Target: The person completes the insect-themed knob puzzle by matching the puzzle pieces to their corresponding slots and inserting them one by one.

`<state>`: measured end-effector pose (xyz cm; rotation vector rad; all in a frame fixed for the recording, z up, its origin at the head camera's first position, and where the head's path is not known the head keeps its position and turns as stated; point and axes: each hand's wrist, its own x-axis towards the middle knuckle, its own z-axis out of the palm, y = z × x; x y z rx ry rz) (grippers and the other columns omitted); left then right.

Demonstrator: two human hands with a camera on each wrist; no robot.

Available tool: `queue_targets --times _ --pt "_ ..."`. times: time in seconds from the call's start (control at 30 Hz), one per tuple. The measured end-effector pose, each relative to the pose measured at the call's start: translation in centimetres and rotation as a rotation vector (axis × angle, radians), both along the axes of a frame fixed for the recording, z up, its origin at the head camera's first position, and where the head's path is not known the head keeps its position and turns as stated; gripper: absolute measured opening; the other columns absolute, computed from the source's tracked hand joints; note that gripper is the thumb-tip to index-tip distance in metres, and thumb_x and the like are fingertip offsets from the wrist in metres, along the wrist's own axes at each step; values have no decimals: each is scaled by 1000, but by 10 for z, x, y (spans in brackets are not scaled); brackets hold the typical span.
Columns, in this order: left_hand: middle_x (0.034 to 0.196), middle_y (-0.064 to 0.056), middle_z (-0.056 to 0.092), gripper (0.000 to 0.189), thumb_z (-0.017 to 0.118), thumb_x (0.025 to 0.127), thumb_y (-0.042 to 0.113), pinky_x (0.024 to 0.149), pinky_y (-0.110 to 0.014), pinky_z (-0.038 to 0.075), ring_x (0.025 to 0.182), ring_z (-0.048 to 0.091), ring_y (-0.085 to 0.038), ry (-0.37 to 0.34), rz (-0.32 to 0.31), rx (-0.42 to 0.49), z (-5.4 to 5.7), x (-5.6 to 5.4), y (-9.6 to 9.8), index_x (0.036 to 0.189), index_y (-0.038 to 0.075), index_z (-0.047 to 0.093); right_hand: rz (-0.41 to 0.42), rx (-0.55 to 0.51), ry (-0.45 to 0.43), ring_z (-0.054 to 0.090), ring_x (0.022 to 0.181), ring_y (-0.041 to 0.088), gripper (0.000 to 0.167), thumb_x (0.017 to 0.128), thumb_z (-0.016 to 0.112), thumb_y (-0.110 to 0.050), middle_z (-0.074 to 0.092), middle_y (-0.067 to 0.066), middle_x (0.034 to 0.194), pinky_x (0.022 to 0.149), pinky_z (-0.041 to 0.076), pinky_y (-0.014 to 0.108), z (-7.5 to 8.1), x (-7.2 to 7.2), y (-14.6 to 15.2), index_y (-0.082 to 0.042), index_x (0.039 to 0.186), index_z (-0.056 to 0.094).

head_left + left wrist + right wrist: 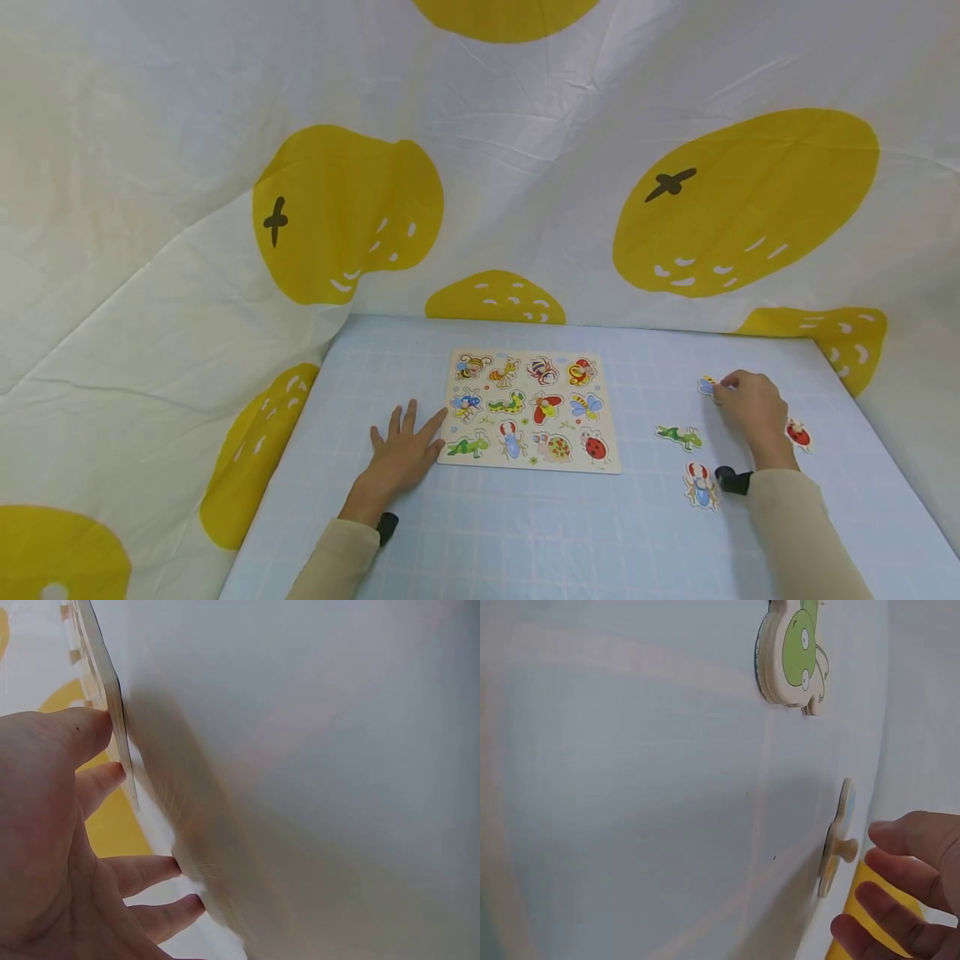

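My left hand lies with fingers spread at the left edge of a wooden insect puzzle board. In the left wrist view, the thumb and one finger touch the board's side. At the right, my right hand reaches over a loose dragonfly piece with blue wings and a yellow striped body. The right wrist view shows that piece flat on the table, its round wooden knob facing the fingers. A small gap parts the loosely bent fingers from the knob.
Loose pieces lie near the right hand: a green grasshopper, a blue stag beetle and a red ladybug partly behind the wrist. The table has a pale blue checked cover. White cloth with yellow fruit prints hangs behind it.
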<state>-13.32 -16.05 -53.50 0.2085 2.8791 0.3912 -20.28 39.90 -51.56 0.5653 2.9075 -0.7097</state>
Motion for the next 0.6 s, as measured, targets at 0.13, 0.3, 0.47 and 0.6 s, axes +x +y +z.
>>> queue_targets --times 0.13,0.3,0.47,0.6 --pt "162 -25 17 54 51 104 40 104 -80 9 147 9 -51 -3 -2 6 0 1 0 156 28 38 -3 -1 -25 48 103 50 37 98 61 -20 56 33 114 88 39 66 -1 0 1 12 117 60" --pt "162 -25 17 54 51 104 40 104 -81 9 147 10 -51 -6 -4 10 2 1 1 156 28 38 3 2 -26 48 101 50 37 98 61 -20 57 33 113 87 37 67 -3 1 3 12 116 60" --pt "162 -25 16 55 51 104 41 104 -81 8 147 9 -51 -10 -4 1 -1 -1 0 156 30 38 6 12 -23 49 98 48 36 97 62 -20 58 32 109 85 38 66 -5 1 5 12 114 60" --pt "162 -24 16 55 51 104 42 104 -81 8 147 9 -51 -7 -5 -4 -4 -1 0 156 30 37 9 21 -20 50 97 48 36 97 62 -20 59 31 108 85 38 66 -6 0 6 12 114 61"
